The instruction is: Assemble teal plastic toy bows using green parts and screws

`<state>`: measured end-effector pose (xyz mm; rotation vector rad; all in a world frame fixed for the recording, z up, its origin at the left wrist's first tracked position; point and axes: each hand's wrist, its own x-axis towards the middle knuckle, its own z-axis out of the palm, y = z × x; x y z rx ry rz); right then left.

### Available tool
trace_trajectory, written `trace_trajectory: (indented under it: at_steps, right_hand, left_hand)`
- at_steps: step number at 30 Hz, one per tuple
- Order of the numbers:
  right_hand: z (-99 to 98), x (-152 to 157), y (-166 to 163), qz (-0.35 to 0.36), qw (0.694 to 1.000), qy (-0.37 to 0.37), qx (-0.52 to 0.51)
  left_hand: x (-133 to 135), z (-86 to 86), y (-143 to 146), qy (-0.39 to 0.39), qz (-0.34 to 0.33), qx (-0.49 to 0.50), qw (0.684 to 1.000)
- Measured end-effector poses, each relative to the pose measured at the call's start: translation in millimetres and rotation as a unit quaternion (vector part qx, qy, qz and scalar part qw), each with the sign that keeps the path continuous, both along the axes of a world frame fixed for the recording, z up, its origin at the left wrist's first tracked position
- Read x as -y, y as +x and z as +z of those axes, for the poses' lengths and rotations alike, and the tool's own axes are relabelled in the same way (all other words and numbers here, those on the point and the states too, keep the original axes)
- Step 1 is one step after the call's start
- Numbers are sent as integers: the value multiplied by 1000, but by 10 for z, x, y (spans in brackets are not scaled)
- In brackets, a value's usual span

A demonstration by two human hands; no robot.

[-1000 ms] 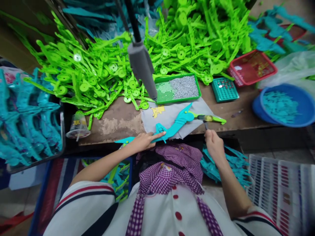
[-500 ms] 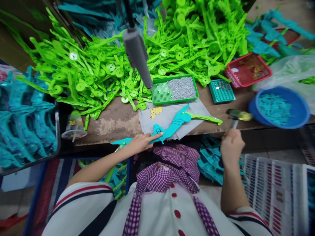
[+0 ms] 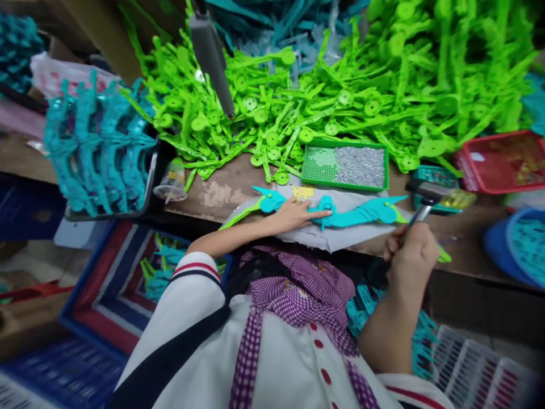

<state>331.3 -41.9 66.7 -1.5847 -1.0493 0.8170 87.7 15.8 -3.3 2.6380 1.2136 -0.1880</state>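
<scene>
A teal plastic toy part (image 3: 353, 215) joined to a green strip lies on a grey cloth (image 3: 340, 236) at the bench's near edge. My left hand (image 3: 296, 215) rests flat on it, fingers stretched out, pressing its middle. My right hand (image 3: 411, 255) is closed round the metal handle of a small hammer (image 3: 438, 196) with a yellow and black head, held just right of the part's tip.
A big heap of green plastic parts (image 3: 340, 96) fills the back of the bench. A green tray of small screws (image 3: 346, 166) sits behind the cloth. A grey hanging tool (image 3: 212, 54), a red basket (image 3: 502, 159), a blue bowl (image 3: 517, 247) and a crate of teal parts (image 3: 97, 147) surround it.
The view has swung left and tilted. My right hand has brought the hammer back from the right toward the part's tip. My left hand stays pressed on the teal part.
</scene>
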Motion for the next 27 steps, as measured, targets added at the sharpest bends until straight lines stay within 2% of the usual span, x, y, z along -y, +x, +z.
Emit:
trace_trajectory:
  at_steps: [3, 5, 7, 9, 10, 12, 14, 15, 17, 19, 20, 22, 24, 25, 27]
  right_hand:
    - [242, -304, -528, 68, 996, 50, -43]
    - [307, -456, -797, 115, 989, 72, -50]
    - [241, -501, -957, 163, 984, 62, -37]
    - [39, -419, -1020, 218, 976, 13, 14]
    - [-98, -340, -1029, 247, 968, -19, 49]
    - [-380, -150, -1038, 310, 939, -75, 125]
    - [-597, 26, -1064, 360, 906, -115, 192]
    - [-663, 92, -1087, 374, 891, -130, 221]
    - [-708, 172, -1138, 376, 873, -144, 275]
    - [-675, 192, -1183, 361, 871, -124, 309]
    - [-650, 185, -1204, 354, 872, -103, 322]
    - [-617, 147, -1247, 345, 866, -71, 355]
    - [-627, 86, -1293, 355, 838, -86, 406]
    - [-643, 52, -1313, 363, 819, -105, 432]
    - [-668, -3, -1337, 376, 787, -137, 469]
  left_hand:
    - [102, -111, 66, 23, 59, 48, 997]
    - [281, -150, -24, 47, 84, 91, 991]
    - [552, -154, -247, 79, 116, 142, 980]
    - [897, -143, -584, 120, 209, 190, 952]
    - [1080, -142, -775, 148, 297, 206, 921]
    - [1419, -164, -1156, 197, 486, 211, 825]
    - [1665, -221, -1469, 172, 602, 219, 749]
    - [1740, -262, -1584, 134, 634, 228, 727]
    - [1796, -358, -1721, 39, 655, 265, 706]
    - [1762, -462, -1751, -37, 651, 325, 685]
    - [1726, -511, -1737, -56, 650, 367, 663]
    - [1650, -595, -1685, -67, 657, 452, 600]
    - [1591, -652, -1632, -66, 662, 508, 547]
    - [1572, -669, -1613, -66, 663, 522, 532]
    - [1552, -687, -1597, -69, 662, 535, 520]
